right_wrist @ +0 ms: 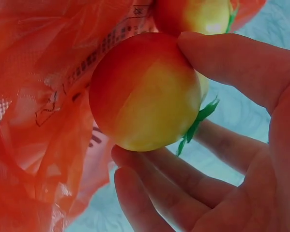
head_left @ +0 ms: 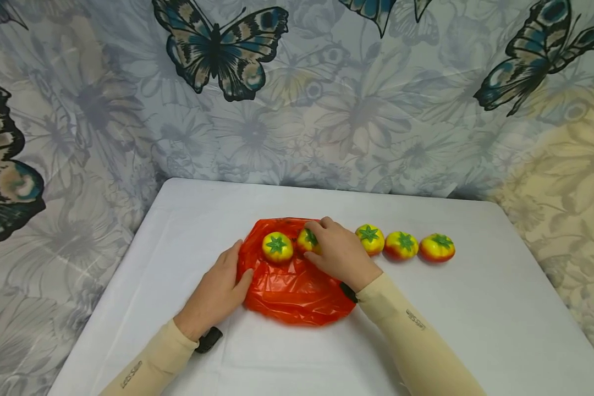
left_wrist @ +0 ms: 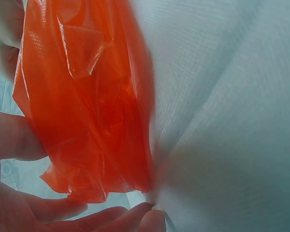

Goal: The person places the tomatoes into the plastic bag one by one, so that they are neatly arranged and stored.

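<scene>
A crumpled red plastic bag (head_left: 292,297) lies on the white table. My left hand (head_left: 220,291) is at its left edge, fingers fairly straight, the thumb touching the plastic; the left wrist view shows the bag (left_wrist: 91,96) between thumb and fingers. My right hand (head_left: 344,253) holds a red-and-yellow toy tomato (right_wrist: 145,96) with a green leafy top between thumb and fingers, over the right part of the bag. In the head view my fingers partly cover this toy tomato (head_left: 305,241). Another toy tomato (head_left: 278,248) rests on the bag, left of it.
Three more toy tomatoes stand in a row right of my right hand: a near one (head_left: 370,240), a middle one (head_left: 401,246) and a far one (head_left: 437,248). Behind the white table (head_left: 475,319) hangs a butterfly-and-flower patterned cloth (head_left: 297,143).
</scene>
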A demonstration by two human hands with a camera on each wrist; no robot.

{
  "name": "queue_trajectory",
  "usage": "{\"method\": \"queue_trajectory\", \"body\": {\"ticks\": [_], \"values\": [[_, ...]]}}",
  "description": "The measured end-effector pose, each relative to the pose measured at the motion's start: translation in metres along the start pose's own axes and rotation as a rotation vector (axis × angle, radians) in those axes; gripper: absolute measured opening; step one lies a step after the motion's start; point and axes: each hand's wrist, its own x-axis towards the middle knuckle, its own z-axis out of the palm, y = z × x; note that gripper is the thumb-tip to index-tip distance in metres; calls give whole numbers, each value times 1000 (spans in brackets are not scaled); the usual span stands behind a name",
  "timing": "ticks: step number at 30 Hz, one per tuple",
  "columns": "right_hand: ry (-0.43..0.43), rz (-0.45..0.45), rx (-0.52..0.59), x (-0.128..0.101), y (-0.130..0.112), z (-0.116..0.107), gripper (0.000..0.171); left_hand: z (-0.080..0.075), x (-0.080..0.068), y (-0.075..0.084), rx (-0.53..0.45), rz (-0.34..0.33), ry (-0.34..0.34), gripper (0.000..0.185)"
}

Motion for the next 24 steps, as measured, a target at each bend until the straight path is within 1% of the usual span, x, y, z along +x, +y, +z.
{"method": "queue_trajectory", "body": {"ticks": [8,15,24], "values": [[-36,18,-11,7,-1,3,62,1,1,0,5,0,2,80],[-34,17,-18,11,-1,6,62,1,1,0,9,-1,3,80],[-52,29,-8,13,-1,9,63,0,1,0,8,-1,-3,80]]}}
